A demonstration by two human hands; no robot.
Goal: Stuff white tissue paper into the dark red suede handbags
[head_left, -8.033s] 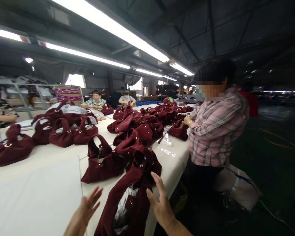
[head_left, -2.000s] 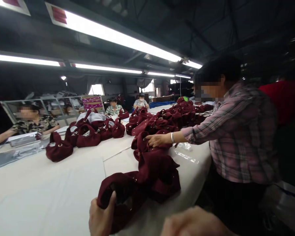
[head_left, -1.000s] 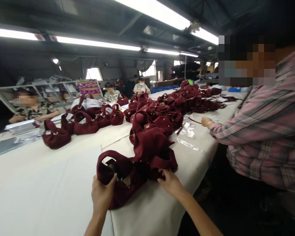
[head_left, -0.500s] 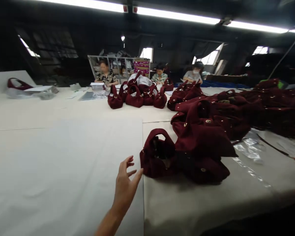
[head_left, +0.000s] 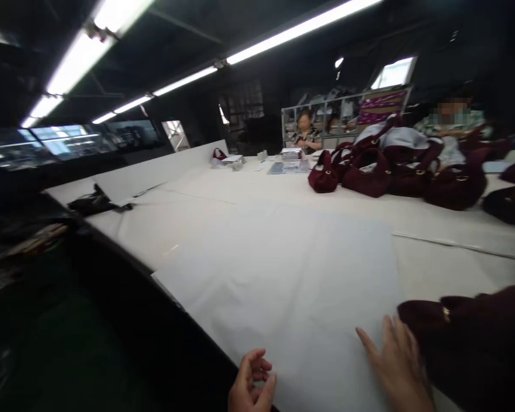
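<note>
My left hand (head_left: 252, 382) hovers over the near edge of a large white sheet (head_left: 292, 274), its fingers loosely curled and apart with nothing between them. Farther right, my right hand (head_left: 397, 360) is spread open above the sheet's right side, holding nothing. Just beside it is a dark maroon handbag (head_left: 476, 337) with a small gold fitting, cut off by the right frame edge. Whether the fingers touch the bag, I cannot tell.
Several maroon handbags (head_left: 364, 171) stand at the back right, some with white stuffing. Behind them sit co-workers (head_left: 306, 137). Clear plastic packets (head_left: 289, 163) lie nearby. A dark item (head_left: 94, 200) rests by a white board (head_left: 154, 166) at left. The long table's edge (head_left: 206, 335) drops to dark floor.
The view has swung left, so the handbags sit farther right. My left hand has moved away from the handbag to the near table edge. My right hand now shows over the sheet.
</note>
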